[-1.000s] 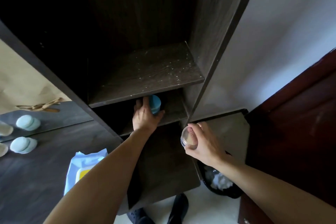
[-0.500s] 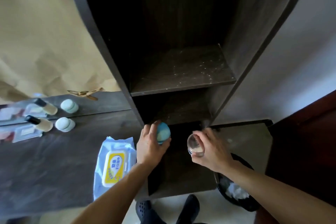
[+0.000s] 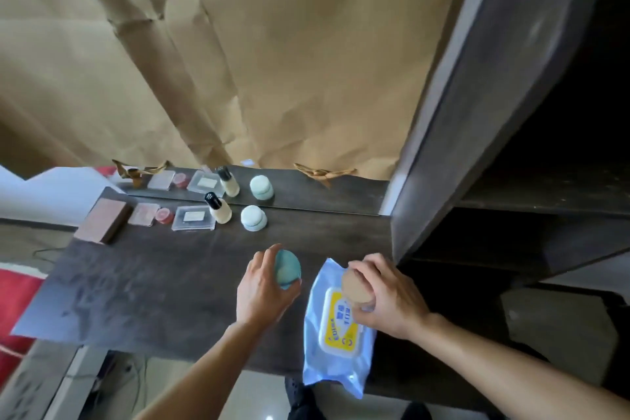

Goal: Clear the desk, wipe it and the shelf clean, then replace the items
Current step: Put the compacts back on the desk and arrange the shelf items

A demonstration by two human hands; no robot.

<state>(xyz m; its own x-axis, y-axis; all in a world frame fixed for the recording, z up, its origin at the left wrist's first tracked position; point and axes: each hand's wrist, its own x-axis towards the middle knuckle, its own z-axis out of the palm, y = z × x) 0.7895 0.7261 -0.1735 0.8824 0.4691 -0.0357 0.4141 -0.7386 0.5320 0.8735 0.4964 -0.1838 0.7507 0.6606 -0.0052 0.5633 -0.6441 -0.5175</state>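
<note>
My left hand (image 3: 262, 286) grips a round blue-green container (image 3: 288, 269) just above the dark wooden desk (image 3: 153, 280). My right hand (image 3: 388, 293) holds a small clear jar (image 3: 357, 287) with a tan top, over a blue pack of wet wipes (image 3: 335, 331) that lies at the desk's front edge. The dark shelf unit (image 3: 477, 133) rises on the right, its compartments in deep shadow.
At the back of the desk stand a pale mint jar (image 3: 254, 217), a small bottle with a black cap (image 3: 218, 208), a clear flat case (image 3: 194, 219), a pink compact (image 3: 145, 214), a red pot (image 3: 164, 215) and a brown box (image 3: 102, 224). A mirror strip behind repeats them. Crumpled brown paper (image 3: 238, 54) covers the wall.
Both hands drew back from the shelf and swung left over the desk, carrying the blue-green container and the clear jar. The view turned from the shelf to the desk.
</note>
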